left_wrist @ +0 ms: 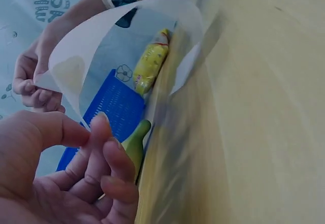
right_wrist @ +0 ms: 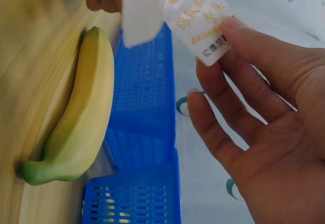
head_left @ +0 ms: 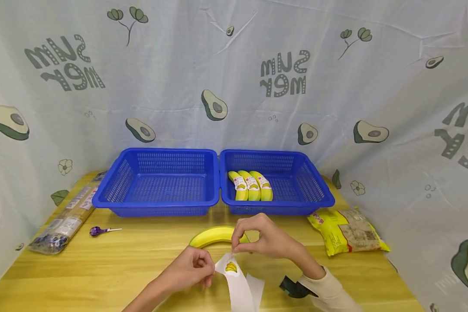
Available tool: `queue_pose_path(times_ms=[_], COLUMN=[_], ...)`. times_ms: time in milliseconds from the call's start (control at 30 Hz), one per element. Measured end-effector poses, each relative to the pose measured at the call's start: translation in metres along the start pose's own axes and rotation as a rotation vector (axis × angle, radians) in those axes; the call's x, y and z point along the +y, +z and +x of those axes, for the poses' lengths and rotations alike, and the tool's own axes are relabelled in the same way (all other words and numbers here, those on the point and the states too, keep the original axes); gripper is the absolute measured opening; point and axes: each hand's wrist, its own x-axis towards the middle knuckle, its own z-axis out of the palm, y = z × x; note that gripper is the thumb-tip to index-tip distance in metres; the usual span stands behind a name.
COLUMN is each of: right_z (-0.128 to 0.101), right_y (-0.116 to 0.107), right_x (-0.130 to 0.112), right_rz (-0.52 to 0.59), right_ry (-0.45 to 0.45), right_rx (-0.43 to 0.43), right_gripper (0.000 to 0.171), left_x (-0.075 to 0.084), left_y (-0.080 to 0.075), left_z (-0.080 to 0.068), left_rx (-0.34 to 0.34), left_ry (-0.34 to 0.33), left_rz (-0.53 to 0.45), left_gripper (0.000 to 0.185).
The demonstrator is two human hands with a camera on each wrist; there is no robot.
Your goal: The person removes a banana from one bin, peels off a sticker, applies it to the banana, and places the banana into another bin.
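My left hand [head_left: 193,266] pinches one edge of a white paper strip [head_left: 242,292] between thumb and forefinger. On the strip's upper end is a label [right_wrist: 195,18] with a banana picture and printed writing. My right hand [head_left: 263,238] holds a corner of that label between thumb and fingertip, its other fingers half bent in the right wrist view. The rest of the strip bends down over the wooden table in a loop. Just behind both hands lies a single banana [head_left: 214,235], with no label on the side that shows; the right hand partly covers it in the head view.
Two blue baskets stand side by side at the back. The left basket [head_left: 156,209] shows a bare floor; the right basket [head_left: 296,209] holds three labelled bananas [head_left: 252,193]. A lollipop [head_left: 96,231] and a clear package [head_left: 68,221] lie left, a yellow bag [head_left: 337,238] right.
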Motion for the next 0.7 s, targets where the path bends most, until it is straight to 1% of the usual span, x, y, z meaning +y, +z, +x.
queue_pose_path(times_ms=[100,267,367,467,533,567,700], right_z=[-0.001,-0.003,-0.002,0.001,0.004,0.006,0.011], right_y=[-0.004,-0.007,-0.008,-0.007,-0.005,-0.004,0.0], right_x=[0.002,0.004,0.004,0.004,0.004,0.004,0.007], right_rz=[0.024,0.056,0.095,0.132,0.153,0.155,0.157], right_ry=[0.052,0.139,0.183,0.208,0.211,0.201,0.182], right_rx=[0.039,0.087,0.103,0.094,0.07,0.054,-0.012], right_gripper=[0.012,0.013,0.011,0.009,0.008,0.009,0.011], left_x=[-0.002,-0.004,-0.004,-0.004,-0.003,-0.002,0.004], left_y=[0.002,0.003,0.004,0.004,0.004,0.004,0.005], left_z=[-0.003,-0.009,-0.013,-0.018,-0.021,-0.022,-0.024], left_rx=[0.058,0.123,0.151,0.172,0.192,0.203,0.256], left_ry=[-0.04,-0.082,-0.113,-0.139,-0.162,-0.166,-0.151], left_rz=[0.09,0.206,0.281,0.365,0.452,0.512,0.768], left_gripper=[0.012,0.012,0.013,0.015,0.019,0.023,0.045])
